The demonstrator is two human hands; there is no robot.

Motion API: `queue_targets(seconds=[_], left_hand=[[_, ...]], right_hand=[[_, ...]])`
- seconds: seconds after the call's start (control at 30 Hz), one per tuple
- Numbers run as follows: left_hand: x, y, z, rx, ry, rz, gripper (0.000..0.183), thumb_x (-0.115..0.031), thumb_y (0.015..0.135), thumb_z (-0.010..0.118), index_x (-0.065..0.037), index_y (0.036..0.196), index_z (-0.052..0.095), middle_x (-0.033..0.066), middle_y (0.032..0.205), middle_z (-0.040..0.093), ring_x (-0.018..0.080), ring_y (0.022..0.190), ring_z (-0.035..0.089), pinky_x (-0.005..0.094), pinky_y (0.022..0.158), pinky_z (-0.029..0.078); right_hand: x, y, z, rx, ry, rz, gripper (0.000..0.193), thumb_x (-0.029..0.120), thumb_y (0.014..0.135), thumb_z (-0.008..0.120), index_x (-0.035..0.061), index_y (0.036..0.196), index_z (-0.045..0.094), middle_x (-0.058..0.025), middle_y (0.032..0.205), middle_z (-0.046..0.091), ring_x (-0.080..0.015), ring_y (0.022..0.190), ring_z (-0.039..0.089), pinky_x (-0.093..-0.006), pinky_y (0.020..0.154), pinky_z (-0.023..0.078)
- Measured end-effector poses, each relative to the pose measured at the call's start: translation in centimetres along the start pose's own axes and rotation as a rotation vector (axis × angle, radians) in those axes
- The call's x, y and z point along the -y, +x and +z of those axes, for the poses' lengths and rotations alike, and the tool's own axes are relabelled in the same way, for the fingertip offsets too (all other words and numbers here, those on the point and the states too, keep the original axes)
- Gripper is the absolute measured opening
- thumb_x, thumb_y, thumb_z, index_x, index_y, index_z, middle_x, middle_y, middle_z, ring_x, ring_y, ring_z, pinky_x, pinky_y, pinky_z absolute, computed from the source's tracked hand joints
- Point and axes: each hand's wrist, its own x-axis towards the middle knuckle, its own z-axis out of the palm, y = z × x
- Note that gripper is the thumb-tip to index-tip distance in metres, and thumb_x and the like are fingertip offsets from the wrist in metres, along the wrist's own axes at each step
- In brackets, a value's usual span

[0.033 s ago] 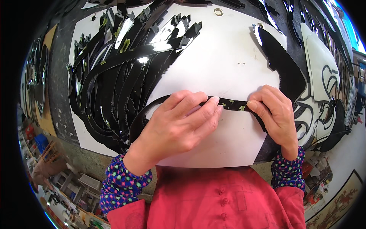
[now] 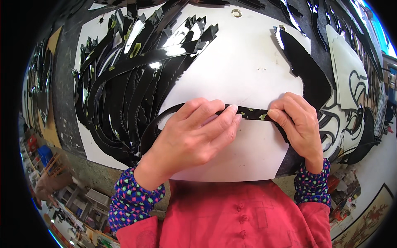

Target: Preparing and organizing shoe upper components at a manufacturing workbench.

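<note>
A narrow black strip (image 2: 253,113) with small yellow-green marks is stretched between my hands, above a white sheet (image 2: 235,53). My left hand (image 2: 188,138) pinches it near the middle, its fingertips pressed together on the strip. Thumb and curled fingers of my right hand (image 2: 298,122) grip the strip further right. The strip curves off behind my left hand toward the heap, and a dark end hangs below my right hand. A heap of glossy black strips (image 2: 128,91) with notched edges lies left of my hands. Parts of the held strip are hidden under my fingers.
A wide curved black piece (image 2: 312,72) lies on the sheet's right edge. A metal eyelet (image 2: 236,13) sits near the sheet's far edge. More white sheets (image 2: 347,66) and black pieces are on the dark table at right. A tan board (image 2: 51,91) is at far left.
</note>
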Motion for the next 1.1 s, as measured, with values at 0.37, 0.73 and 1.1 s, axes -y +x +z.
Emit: queue_targets(seconds=[0.37, 0.73, 1.1], left_hand=[[0.26, -0.18, 0.26, -0.007, 0.021, 0.025, 0.022, -0.01, 0.077, 0.071, -0.007, 0.099, 0.074, 0.0033, 0.111, 0.069, 0.02, 0.106, 0.062, 0.0347, 0.088, 0.051], [0.4, -0.04, 0.26, -0.007, 0.021, 0.027, 0.021, -0.01, 0.077, 0.072, -0.008, 0.098, 0.074, 0.0029, 0.112, 0.068, 0.0193, 0.105, 0.062, 0.034, 0.087, 0.051], [0.49, 0.38, 0.21, 0.004, 0.055, 0.03, 0.029, -0.008, 0.075, 0.074, -0.011, 0.105, 0.073, 0.0019, 0.113, 0.066, 0.0186, 0.103, 0.062, 0.0336, 0.087, 0.053]], right_hand=[[-0.1, 0.05, 0.23, -0.02, -0.055, -0.033, 0.013, 0.011, 0.09, 0.07, 0.0009, 0.085, 0.063, -0.0085, 0.077, 0.057, -0.0263, 0.07, 0.054, -0.0365, 0.065, 0.042], [-0.17, -0.03, 0.3, -0.032, -0.091, -0.057, 0.013, 0.013, 0.09, 0.07, 0.0034, 0.084, 0.063, -0.0084, 0.078, 0.059, -0.0282, 0.07, 0.056, -0.0381, 0.066, 0.045], [-0.4, 0.37, 0.2, -0.058, -0.085, -0.093, 0.012, 0.012, 0.09, 0.069, 0.0045, 0.083, 0.061, -0.0092, 0.077, 0.058, -0.0294, 0.071, 0.058, -0.0388, 0.066, 0.046]])
